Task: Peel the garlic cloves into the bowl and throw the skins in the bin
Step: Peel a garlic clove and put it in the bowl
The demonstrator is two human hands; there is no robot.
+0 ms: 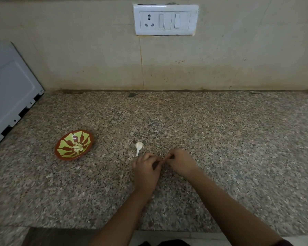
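My left hand (147,166) and my right hand (179,161) meet fingertip to fingertip just above the granite counter (220,139), fingers curled and pinching something small between them; the thing itself is hidden by the fingers. A white piece of garlic with a thin stalk (138,147) lies on the counter just beyond my left hand. To the left stands a shallow brown bowl with yellow-green stripes (64,148), and several peeled garlic cloves (77,147) lie in its middle.
A grey appliance (9,89) stands at the far left against the tiled wall. A white socket and switch plate (165,19) is on the wall above. The counter's front edge runs along the bottom. No bin is in view.
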